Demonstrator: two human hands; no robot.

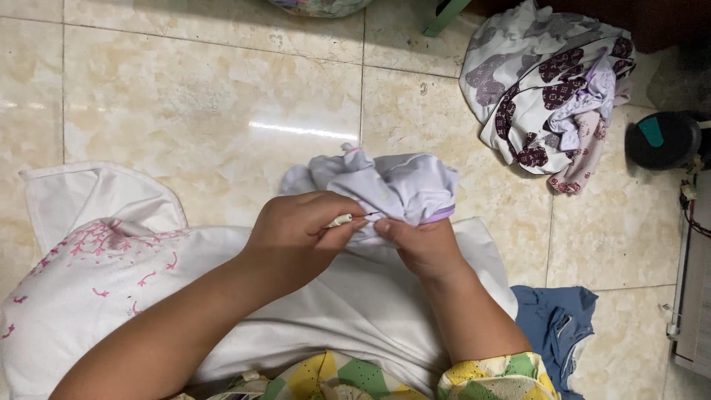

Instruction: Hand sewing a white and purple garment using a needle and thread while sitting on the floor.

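Observation:
My left hand [300, 233] pinches a small pale-handled pointed tool [342, 220], its thin metal tip poking into bunched lavender-white cloth [385, 185]. My right hand [418, 244] grips that cloth from below, fingers closed on a fold with a purple edge. Both hands meet above a large white garment [111, 274] with pink embroidery that lies across my lap and the floor.
A crumpled white and purple patterned garment [552, 89] lies on the beige tiled floor [207, 96] at upper right. Blue cloth [555, 322] sits at lower right. A dark round object [663, 139] and a machine edge [696, 281] stand at the far right.

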